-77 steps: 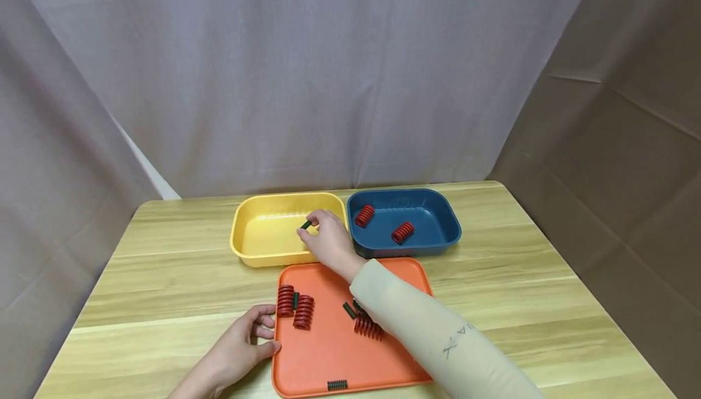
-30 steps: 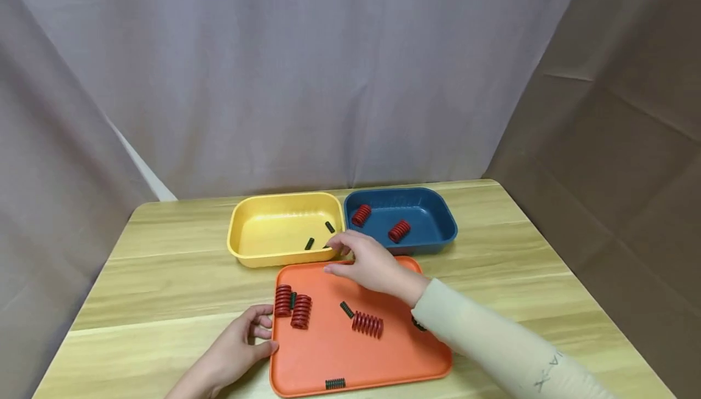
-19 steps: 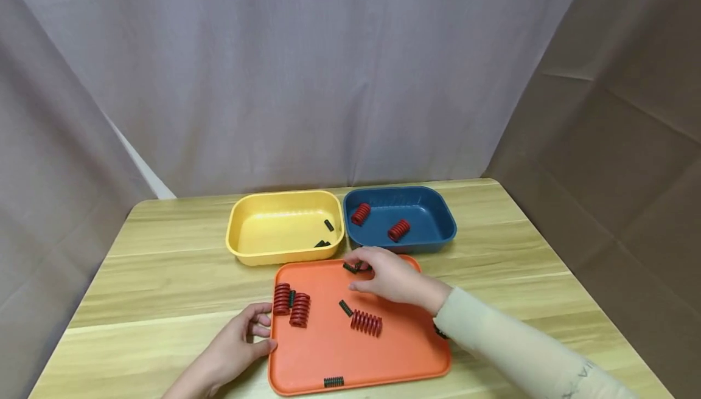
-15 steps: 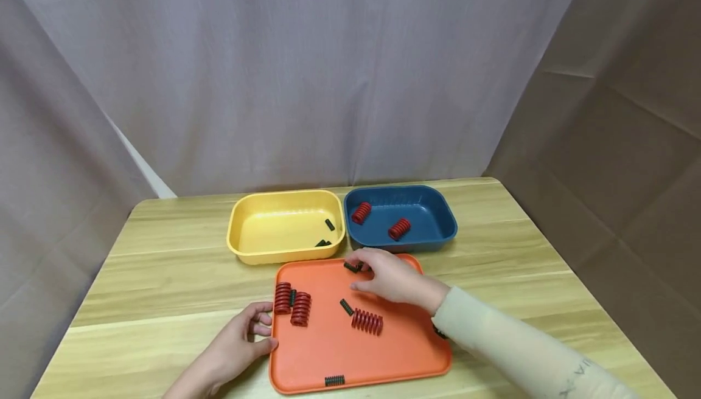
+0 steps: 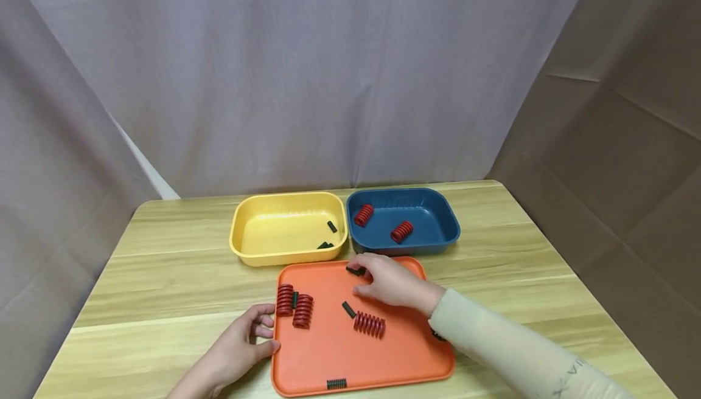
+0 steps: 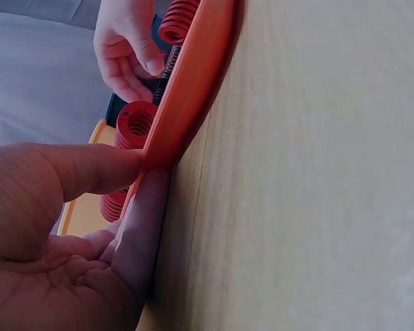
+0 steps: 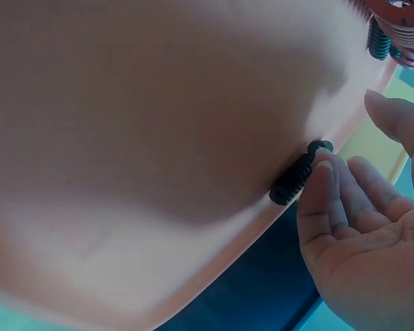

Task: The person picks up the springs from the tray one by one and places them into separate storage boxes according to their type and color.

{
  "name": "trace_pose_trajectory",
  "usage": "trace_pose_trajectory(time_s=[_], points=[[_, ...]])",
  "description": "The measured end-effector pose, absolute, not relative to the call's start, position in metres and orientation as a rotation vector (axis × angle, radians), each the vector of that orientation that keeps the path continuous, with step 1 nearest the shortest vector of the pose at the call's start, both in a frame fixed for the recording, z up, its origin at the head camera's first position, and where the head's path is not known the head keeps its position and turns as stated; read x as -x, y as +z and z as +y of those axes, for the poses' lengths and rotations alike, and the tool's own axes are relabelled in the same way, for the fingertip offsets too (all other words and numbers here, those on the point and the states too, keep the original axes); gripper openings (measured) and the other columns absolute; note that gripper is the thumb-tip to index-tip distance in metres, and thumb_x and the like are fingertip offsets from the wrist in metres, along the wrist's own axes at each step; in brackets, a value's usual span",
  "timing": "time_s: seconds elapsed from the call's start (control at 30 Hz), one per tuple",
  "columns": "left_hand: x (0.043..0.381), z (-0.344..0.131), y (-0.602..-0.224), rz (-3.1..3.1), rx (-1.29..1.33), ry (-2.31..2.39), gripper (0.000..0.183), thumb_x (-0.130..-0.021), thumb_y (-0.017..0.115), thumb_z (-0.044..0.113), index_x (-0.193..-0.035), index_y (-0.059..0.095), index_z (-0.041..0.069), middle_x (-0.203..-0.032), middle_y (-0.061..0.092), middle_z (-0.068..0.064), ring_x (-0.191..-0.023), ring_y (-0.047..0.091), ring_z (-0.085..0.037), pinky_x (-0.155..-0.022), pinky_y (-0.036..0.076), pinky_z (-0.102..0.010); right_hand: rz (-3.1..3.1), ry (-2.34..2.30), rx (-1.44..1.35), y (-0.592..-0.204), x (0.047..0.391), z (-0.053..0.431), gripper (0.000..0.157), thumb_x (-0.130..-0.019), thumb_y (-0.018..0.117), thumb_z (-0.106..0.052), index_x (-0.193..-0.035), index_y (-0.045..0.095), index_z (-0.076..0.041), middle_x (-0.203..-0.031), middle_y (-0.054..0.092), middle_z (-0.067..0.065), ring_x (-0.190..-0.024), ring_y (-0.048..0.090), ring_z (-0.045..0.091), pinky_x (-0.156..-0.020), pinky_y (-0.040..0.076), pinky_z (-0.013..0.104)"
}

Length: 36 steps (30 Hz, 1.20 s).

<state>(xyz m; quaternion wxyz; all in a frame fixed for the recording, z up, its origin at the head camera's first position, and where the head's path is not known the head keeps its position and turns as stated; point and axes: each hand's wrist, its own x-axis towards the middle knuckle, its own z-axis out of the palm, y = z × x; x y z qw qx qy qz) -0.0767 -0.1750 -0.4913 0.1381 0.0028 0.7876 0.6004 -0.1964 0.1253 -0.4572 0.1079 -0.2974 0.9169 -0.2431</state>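
Observation:
In the head view my left hand (image 5: 241,344) holds the left edge of the orange tray (image 5: 317,356). The left wrist view shows its thumb over the rim and a finger beneath. At the tray's far edge my right hand (image 5: 386,280) touches small dark springs (image 5: 355,270) with its fingertips. The right wrist view has the thumb well apart from a dark spring (image 7: 290,181). Beside a large red spring (image 5: 369,325) lies a dark spring (image 5: 348,309). Two more red springs (image 5: 303,311) flank a dark spring (image 5: 295,300) at the tray's left.
Behind the tray stand a yellow bin (image 5: 263,260) with several small dark springs (image 5: 331,227) and a blue bin (image 5: 432,246) with two red springs (image 5: 402,232). Another dark spring (image 5: 336,383) lies by the tray's front rim. Grey curtain (image 5: 350,83) hangs behind the wooden table (image 5: 164,289).
My right hand, earlier pinching a dark spring over the yellow bin, is back at the tray's far edge. Dark springs now lie in that bin. The left hand has stayed on the tray.

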Motion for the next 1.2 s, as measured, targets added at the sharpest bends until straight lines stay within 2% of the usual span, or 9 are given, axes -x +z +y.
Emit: trace_pose_trajectory(time_s=[0.23,0.57,1.2], points=[[0.0769,-0.1757,-0.4948,2.282,-0.015,1.736,0.060,-0.078,0.078,0.003,-0.130,0.049,0.000,-0.107,0.051,-0.011,-0.096,0.055,-0.023,-0.075,0.047,-0.026,2.713,-0.680,0.900,-0.4570,0.1910,0.1256,0.038,-0.084,0.076,-0.020,-0.118,0.063,-0.011,-0.106,0.061,-0.001,-0.089,0.056,0.012,-0.083,0.048,0.031],[0.0767,-0.1759,-0.4937,2.293,-0.008,1.727,0.060,-0.078,0.078,0.004,-0.130,0.049,0.001,-0.108,0.051,-0.010,-0.096,0.055,-0.022,-0.076,0.047,-0.026,2.767,-0.640,0.877,-0.4611,0.1935,0.1242,0.019,-0.085,0.071,-0.011,-0.104,0.066,-0.013,-0.087,0.059,-0.007,-0.082,0.054,0.009,-0.078,0.048,0.030],[0.0774,-0.1753,-0.4917,2.268,-0.017,1.725,0.061,-0.079,0.078,0.004,-0.131,0.048,-0.001,-0.108,0.050,-0.011,-0.096,0.055,-0.022,-0.075,0.047,-0.026,2.783,-0.738,0.869,-0.4635,0.1946,0.1232,0.012,-0.087,0.068,-0.010,-0.098,0.067,-0.015,-0.081,0.057,-0.011,-0.077,0.055,0.008,-0.073,0.048,0.027]])
